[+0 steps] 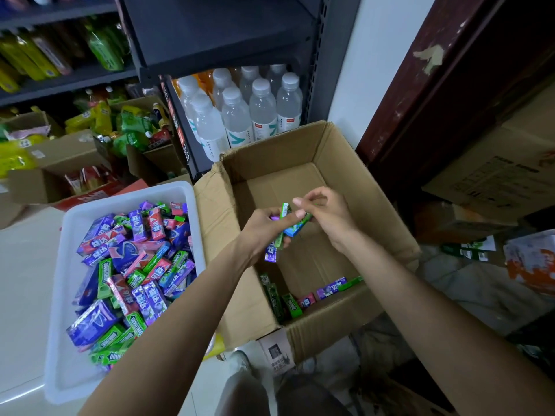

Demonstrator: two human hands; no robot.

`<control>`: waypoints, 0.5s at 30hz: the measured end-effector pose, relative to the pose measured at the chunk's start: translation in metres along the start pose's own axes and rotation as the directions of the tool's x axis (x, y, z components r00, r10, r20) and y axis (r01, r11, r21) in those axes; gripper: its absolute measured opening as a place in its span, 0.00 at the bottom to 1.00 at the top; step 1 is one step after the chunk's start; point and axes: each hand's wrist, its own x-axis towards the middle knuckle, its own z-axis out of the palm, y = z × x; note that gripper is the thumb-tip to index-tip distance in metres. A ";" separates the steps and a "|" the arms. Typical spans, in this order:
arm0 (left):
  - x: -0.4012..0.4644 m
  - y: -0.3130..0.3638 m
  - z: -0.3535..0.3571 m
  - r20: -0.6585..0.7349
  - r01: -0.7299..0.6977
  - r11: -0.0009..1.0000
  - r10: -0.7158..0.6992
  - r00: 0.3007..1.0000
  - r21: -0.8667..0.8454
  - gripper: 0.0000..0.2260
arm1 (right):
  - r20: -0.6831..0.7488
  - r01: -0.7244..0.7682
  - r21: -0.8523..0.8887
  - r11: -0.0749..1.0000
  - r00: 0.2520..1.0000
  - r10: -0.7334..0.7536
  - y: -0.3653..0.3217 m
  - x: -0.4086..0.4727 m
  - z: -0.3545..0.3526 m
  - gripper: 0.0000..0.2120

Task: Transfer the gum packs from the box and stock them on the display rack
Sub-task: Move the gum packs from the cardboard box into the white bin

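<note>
Brown corrugated board formed the box (315, 151), which stood open on the floor with its flaps spread. Both hands were over its interior. The left hand (264, 226) gripped a small bundle of gum packs (277, 235), green and purple, with its fingers curled round them. The right hand (326, 214) pinched a blue and green pack (295, 228) between thumb and fingertips; that pack touched the bundle in the left hand.

A few loose packs (303, 295) lay along the near wall of the box floor: several green, one pink, one purple. The remaining box floor showed bare board.

Just left of the box, touching its flap, stood a white tub (126, 193). It held a heap of mixed packs (132, 274) in purple, green, pink and blue, lying at all angles.

Behind the box stood a dark metal rack (216, 34). Its lower level carried clear bottles (240, 115) with white caps, upright in rows. Further left, other shelves and open cartons (66, 154) held yellow and green goods. More cartons (495, 175) were stacked at the right.
</note>
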 end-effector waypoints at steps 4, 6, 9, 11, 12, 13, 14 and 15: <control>-0.018 -0.001 -0.015 -0.105 -0.049 0.999 0.047 0.993 -0.016 0.08 | 0.093 -0.083 0.125 0.989 0.993 0.072 0.005 -0.011 0.009 0.09; -0.027 -0.007 -0.032 -0.234 -0.102 0.994 0.106 0.966 0.029 0.06 | 0.128 -0.146 -0.026 0.989 0.981 0.148 0.016 -0.016 0.012 0.08; -0.032 -0.024 -0.059 -0.393 -0.150 0.968 0.220 0.893 0.203 0.08 | 0.189 -0.223 -0.296 0.929 0.940 0.285 0.040 -0.023 0.023 0.11; -0.032 -0.036 -0.070 -0.468 -0.125 0.934 0.280 0.838 0.335 0.08 | 0.222 -0.252 -0.394 0.884 0.907 0.358 0.053 -0.028 0.034 0.14; -0.032 -0.041 -0.073 -0.485 -0.114 0.919 0.302 0.821 0.378 0.09 | 0.243 -0.264 -0.432 0.862 0.887 0.393 0.059 -0.029 0.040 0.17; -0.032 -0.045 -0.074 -0.489 -0.111 0.908 0.316 0.813 0.403 0.09 | 0.263 -0.272 -0.474 0.838 0.864 0.430 0.065 -0.029 0.047 0.19; -0.033 -0.047 -0.073 -0.484 -0.108 0.898 0.328 0.811 0.427 0.09 | 0.270 -0.278 -0.519 0.808 0.844 0.464 0.071 -0.028 0.053 0.21; -0.034 -0.050 -0.072 -0.480 -0.102 0.887 0.337 0.810 0.451 0.10 | 0.271 -0.282 -0.557 0.781 0.828 0.491 0.077 -0.027 0.059 0.22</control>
